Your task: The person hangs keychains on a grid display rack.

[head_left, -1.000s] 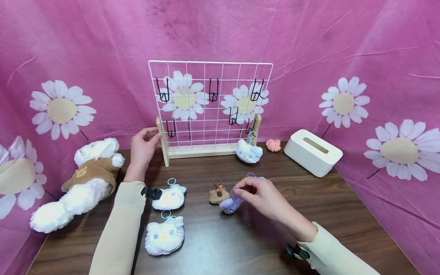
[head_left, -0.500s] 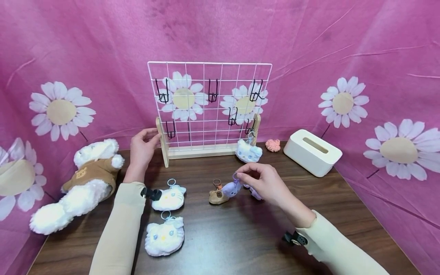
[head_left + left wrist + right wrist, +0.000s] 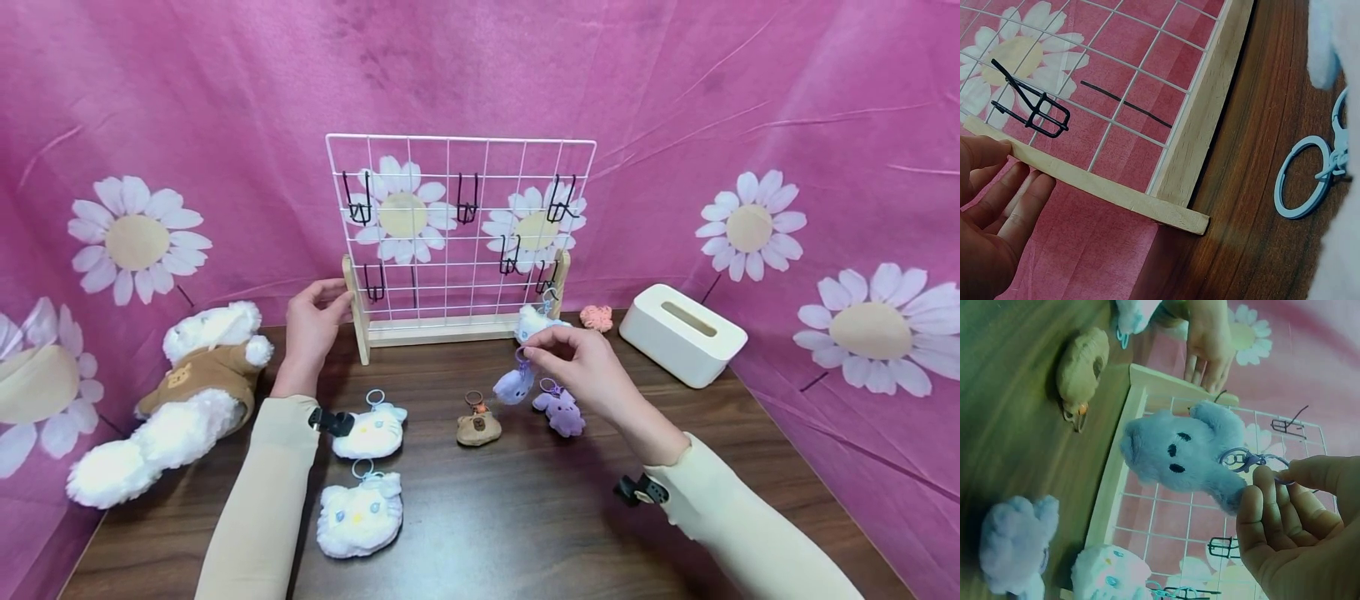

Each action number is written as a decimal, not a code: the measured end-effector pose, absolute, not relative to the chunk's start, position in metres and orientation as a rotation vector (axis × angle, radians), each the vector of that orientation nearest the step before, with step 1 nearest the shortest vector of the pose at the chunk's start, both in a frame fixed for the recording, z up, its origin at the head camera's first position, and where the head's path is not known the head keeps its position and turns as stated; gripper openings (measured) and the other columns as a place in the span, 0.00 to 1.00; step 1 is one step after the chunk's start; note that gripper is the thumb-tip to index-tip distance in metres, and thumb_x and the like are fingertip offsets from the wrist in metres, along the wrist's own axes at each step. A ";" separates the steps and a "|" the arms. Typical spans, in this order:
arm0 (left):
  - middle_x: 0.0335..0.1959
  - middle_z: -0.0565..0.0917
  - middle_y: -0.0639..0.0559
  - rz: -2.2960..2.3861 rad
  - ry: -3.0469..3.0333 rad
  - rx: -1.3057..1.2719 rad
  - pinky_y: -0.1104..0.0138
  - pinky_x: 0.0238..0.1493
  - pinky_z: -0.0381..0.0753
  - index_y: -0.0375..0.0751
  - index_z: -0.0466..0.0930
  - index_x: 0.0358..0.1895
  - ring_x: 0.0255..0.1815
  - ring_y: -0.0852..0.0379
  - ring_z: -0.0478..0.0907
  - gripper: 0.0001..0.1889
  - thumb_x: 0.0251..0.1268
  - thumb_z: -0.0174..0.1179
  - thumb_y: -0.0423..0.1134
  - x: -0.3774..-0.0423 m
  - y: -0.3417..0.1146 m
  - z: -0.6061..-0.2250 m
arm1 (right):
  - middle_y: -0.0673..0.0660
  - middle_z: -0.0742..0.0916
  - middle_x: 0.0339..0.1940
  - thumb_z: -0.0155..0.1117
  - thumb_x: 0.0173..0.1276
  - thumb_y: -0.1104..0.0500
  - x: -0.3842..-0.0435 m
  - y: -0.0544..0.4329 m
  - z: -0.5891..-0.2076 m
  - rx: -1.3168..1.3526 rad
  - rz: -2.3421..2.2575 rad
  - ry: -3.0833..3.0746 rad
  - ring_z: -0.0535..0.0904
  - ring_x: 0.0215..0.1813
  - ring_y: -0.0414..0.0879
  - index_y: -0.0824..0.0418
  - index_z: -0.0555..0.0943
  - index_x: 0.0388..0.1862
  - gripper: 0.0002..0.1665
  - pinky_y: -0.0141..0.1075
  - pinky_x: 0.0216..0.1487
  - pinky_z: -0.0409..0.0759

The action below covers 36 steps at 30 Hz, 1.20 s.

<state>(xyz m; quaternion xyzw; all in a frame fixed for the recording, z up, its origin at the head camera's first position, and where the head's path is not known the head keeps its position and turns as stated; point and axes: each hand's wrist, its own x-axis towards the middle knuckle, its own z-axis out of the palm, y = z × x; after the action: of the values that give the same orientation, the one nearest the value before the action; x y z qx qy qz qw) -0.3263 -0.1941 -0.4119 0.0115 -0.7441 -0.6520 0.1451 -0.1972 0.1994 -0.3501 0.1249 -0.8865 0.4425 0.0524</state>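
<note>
1. The left hand reached forward, to the left of the right hand and slightly beyond it.
2. Its index finger arched beyond its thumb, a gap between them; its fingers were extended and only slightly bent.
3. The left forearm ran back behind that hand, sleeved almost to the wrist.
4. The right hand's thumb and index finger pinched; its other fingers bent beside them.
5. The right forearm slanted back and rightward from the hand, likewise sleeved.
</note>
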 end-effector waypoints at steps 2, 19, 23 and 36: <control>0.60 0.87 0.28 -1.879 -2.144 0.033 0.75 0.48 0.96 0.28 0.85 0.68 0.37 0.71 0.89 0.19 0.82 0.67 0.33 -0.326 -0.194 -0.412 | 0.58 0.94 0.39 0.75 0.80 0.55 -0.202 0.200 -0.347 0.368 1.352 -2.690 0.85 0.37 0.36 0.60 0.93 0.50 0.09 0.26 0.36 0.86; 0.56 0.88 0.34 -1.861 -2.140 0.023 0.74 0.47 0.97 0.26 0.85 0.67 0.35 0.72 0.88 0.18 0.82 0.68 0.32 -0.328 -0.194 -0.413 | 0.63 0.95 0.39 0.74 0.80 0.58 -0.254 0.202 -0.327 0.278 1.384 -2.580 0.90 0.38 0.43 0.64 0.92 0.52 0.11 0.25 0.38 0.88; 0.56 0.88 0.35 -1.867 -2.135 0.029 0.74 0.48 0.97 0.27 0.85 0.67 0.36 0.71 0.88 0.18 0.82 0.67 0.32 -0.327 -0.194 -0.412 | 0.59 0.95 0.36 0.75 0.80 0.58 -0.270 0.203 -0.323 0.271 1.416 -2.554 0.89 0.35 0.38 0.65 0.92 0.50 0.10 0.27 0.37 0.90; 0.61 0.87 0.27 -1.871 -2.149 0.032 0.73 0.50 0.97 0.27 0.85 0.68 0.38 0.71 0.88 0.19 0.82 0.67 0.33 -0.328 -0.195 -0.414 | 0.51 0.92 0.35 0.72 0.80 0.62 -0.304 0.200 -0.319 0.239 1.591 -2.516 0.90 0.36 0.40 0.70 0.90 0.53 0.12 0.30 0.39 0.96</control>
<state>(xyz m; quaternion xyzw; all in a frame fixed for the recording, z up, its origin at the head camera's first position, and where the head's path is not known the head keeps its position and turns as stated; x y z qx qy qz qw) -0.3278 -0.1948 -0.4138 0.0111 -0.7460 -0.6497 0.1456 -0.3037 0.2005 -0.3189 0.0799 -0.8399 0.5312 0.0776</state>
